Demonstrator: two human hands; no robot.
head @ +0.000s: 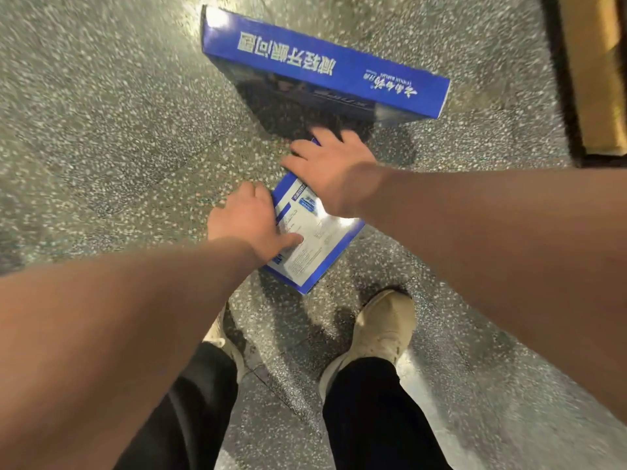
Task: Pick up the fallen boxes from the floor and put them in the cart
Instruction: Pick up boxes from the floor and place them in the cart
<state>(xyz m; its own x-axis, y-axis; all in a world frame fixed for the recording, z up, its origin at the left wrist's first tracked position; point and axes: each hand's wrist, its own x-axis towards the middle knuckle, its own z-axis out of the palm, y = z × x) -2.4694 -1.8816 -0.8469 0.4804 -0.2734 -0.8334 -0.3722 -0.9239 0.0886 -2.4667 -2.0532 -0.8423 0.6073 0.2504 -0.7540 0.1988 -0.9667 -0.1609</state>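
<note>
Blur softens all edges. Left hand (251, 218) grips the small box (315, 245) on the floor (101, 113), fingers curled round its left edge, tips hidden, thumb on the printed face. Right hand (329, 174) covers its far end, fingers spread; grip unclear. The box's long axis runs away from the person.

single head view, wide-angle, facing steeply down at floor (101, 137), close.
</note>
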